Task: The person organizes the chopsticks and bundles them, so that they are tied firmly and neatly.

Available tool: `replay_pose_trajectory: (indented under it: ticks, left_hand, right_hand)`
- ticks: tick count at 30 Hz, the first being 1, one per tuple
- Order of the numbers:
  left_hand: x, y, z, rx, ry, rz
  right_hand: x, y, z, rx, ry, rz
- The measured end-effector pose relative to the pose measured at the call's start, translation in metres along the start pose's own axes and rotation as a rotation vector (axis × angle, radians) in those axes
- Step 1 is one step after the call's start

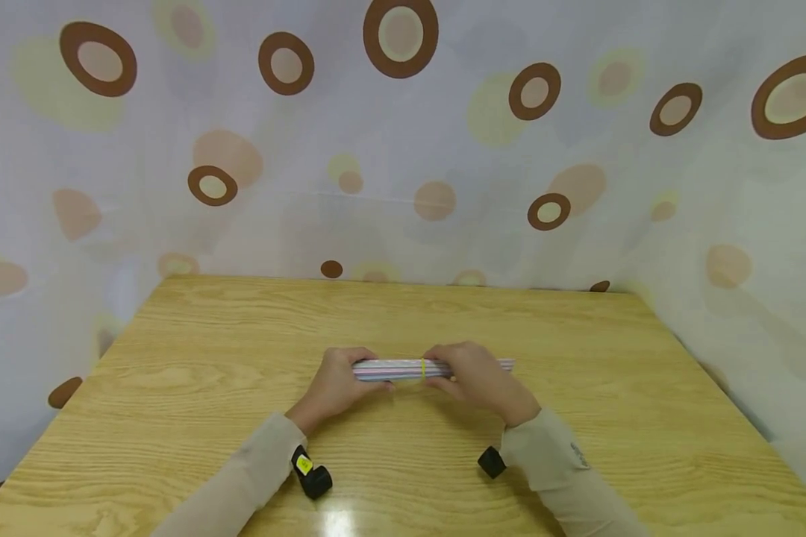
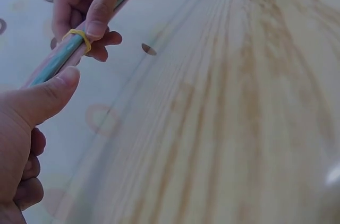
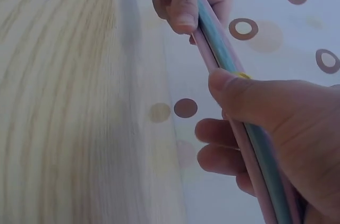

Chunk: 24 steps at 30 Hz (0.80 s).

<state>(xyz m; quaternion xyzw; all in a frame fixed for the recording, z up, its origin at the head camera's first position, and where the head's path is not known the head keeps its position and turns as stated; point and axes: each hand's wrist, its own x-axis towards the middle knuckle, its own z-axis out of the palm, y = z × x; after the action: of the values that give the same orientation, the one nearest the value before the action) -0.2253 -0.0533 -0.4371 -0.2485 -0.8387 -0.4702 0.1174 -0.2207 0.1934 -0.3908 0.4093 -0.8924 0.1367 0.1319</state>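
A bundle of slim pastel sticks [image 1: 389, 369], pink, teal and whitish, is held level over the table by both hands. A yellow rubber band [image 1: 423, 368] circles it near the middle. My left hand [image 1: 336, 382] grips the left end between thumb and fingers. Just right of the band, my right hand [image 1: 477, 380] pinches the bundle, and the far end sticks out beyond it. In the left wrist view the right thumb tip lies right at the band [image 2: 79, 34]. The right wrist view shows the teal and pink sticks [image 3: 220, 41] running side by side between the two hands.
A light wood-grain table [image 1: 208, 388] spreads under the hands. Behind it and at both sides hangs a white cloth [image 1: 403, 149] with brown and beige circles. Each sleeve cuff carries a small black device [image 1: 316, 481].
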Motion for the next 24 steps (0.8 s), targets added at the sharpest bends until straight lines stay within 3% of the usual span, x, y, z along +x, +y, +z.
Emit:
replay_pose_trajectory:
  ticks: [8,14,19,24]
  left_hand:
    - [-0.001,0.005,0.004,-0.025,0.003,0.062]
    - [-0.002,0.005,0.009,-0.024,-0.008,0.08]
    - [-0.001,0.003,0.008,-0.017,-0.018,0.068]
    - [0.002,-0.003,-0.001,0.018,-0.023,0.014]
  right_hand:
    - [0.002,-0.013,0.003,-0.061,0.048,-0.035]
    - [0.004,-0.021,0.005,-0.07,0.033,-0.078]
    - [0.005,-0.02,0.004,-0.027,-0.032,-0.025]
    - [0.001,-0.005,0.0,-0.005,-0.095,0.1]
